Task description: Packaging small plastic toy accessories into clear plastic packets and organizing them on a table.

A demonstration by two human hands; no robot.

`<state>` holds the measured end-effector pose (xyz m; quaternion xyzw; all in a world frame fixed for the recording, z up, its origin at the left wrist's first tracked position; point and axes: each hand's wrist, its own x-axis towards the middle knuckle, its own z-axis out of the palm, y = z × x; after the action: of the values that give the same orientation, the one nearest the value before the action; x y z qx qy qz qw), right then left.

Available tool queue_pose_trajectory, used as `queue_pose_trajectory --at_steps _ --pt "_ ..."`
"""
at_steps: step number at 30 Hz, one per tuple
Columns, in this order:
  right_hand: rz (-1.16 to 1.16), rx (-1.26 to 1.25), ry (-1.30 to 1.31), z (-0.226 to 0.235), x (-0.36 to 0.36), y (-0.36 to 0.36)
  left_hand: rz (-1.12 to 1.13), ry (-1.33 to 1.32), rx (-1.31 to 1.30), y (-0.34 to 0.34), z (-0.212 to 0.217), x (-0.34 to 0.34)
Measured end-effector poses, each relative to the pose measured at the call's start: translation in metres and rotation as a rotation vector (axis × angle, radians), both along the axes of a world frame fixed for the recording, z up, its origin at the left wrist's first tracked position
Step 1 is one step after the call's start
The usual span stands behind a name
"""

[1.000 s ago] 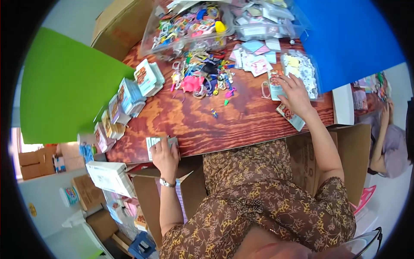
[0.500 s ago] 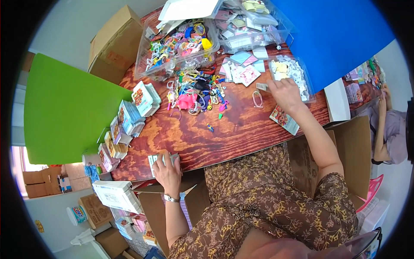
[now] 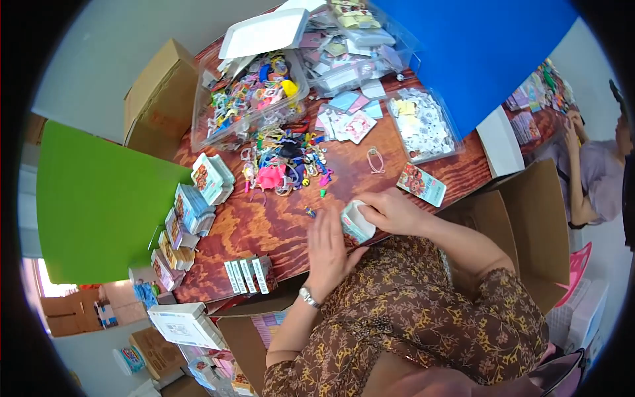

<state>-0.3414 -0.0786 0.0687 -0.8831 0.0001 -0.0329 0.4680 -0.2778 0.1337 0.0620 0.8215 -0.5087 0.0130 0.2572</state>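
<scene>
A small printed carton [image 3: 358,226], teal with a red picture and a white inside, is held near the table's front edge with its top open. My left hand [image 3: 327,248] holds it from the left, fingers stretched along its side and thumb below. My right hand [image 3: 391,212] is at its open top, thumb and fingers pressed at the rim and partly in the mouth. Whether a small piece is inside those fingers is hidden. A flattened teal carton [image 3: 421,184] and a pale pink loop [image 3: 376,161] lie beyond my right hand.
Several small cartons [image 3: 246,276] stand in a row at the front left. Mixed trinkets [image 3: 284,162], a clear tray of white pieces [image 3: 423,126] and a full plastic bin [image 3: 251,89] lie farther back. Carton stacks [image 3: 192,208] line the left. Someone else works at far right.
My left hand has left the carton row and come right with a carton. My right hand has come from the white-piece tray, where it held a small white piece, to the carton's mouth.
</scene>
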Motion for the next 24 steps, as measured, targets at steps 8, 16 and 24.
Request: queue_pose_trajectory --at_steps 8,16,24 --pt "0.118 0.145 -0.028 -0.001 -0.001 -0.011 0.076 0.345 -0.180 0.001 -0.037 0.001" --pt "-0.127 -0.860 -0.133 -0.103 0.073 -0.113 0.233 0.361 -0.244 0.016 -0.061 0.002" --pt "-0.040 -0.706 0.028 -0.092 0.093 -0.089 0.327 0.374 -0.221 0.038 -0.079 0.001"
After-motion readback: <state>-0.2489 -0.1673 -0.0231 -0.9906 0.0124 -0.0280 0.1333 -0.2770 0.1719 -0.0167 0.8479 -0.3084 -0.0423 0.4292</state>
